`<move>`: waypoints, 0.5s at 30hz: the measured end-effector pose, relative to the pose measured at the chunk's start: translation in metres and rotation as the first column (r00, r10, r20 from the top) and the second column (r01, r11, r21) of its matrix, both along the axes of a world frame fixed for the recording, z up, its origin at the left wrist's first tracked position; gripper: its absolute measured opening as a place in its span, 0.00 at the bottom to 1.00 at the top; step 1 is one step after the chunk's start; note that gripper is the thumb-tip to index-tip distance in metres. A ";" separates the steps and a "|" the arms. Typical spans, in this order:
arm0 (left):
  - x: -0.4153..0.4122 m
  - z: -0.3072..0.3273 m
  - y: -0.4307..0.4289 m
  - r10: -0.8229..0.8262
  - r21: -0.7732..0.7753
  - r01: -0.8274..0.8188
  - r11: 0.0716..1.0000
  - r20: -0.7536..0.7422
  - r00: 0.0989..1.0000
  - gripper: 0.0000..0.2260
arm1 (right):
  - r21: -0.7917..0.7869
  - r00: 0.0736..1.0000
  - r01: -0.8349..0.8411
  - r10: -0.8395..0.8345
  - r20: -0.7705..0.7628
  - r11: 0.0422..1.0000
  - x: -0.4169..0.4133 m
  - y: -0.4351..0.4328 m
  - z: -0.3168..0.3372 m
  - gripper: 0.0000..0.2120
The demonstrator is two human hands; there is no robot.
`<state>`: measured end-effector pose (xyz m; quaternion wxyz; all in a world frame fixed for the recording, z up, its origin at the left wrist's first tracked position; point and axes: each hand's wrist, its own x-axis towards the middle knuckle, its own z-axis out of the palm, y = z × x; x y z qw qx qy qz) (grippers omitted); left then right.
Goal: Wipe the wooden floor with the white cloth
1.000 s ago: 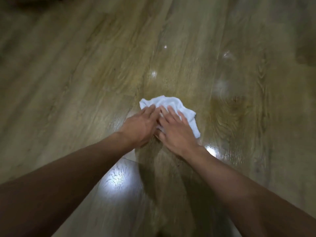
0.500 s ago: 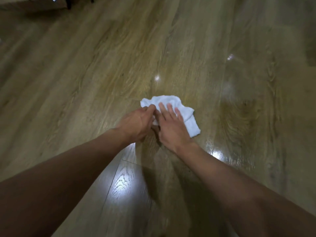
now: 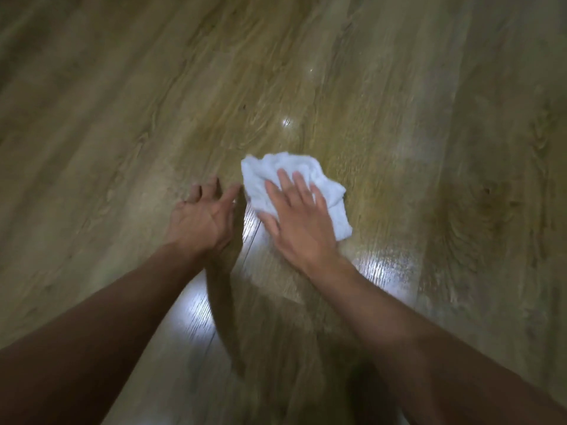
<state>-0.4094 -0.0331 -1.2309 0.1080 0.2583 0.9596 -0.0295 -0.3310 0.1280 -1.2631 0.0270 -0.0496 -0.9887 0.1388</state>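
Our 2 hands are apart. The right hand (image 3: 299,223) lies flat on the cloth (image 3: 270,167), fingers straight, pressing it onto the floor (image 3: 122,118). The left hand (image 3: 202,217) holds nothing, its fingers loosely spread just left of the cloth; we cannot tell whether it touches the floor. The cloth is white, soft and crumpled into a lumpy wad. The floor is glossy wood-grain planks, shining brightly near our wrists.
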 end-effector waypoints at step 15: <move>-0.004 0.011 -0.016 -0.044 0.159 0.044 0.986 -0.003 0.999 0.24 | -0.038 0.966 -0.260 0.260 -0.011 0.965 -0.009 -0.008 0.001 0.26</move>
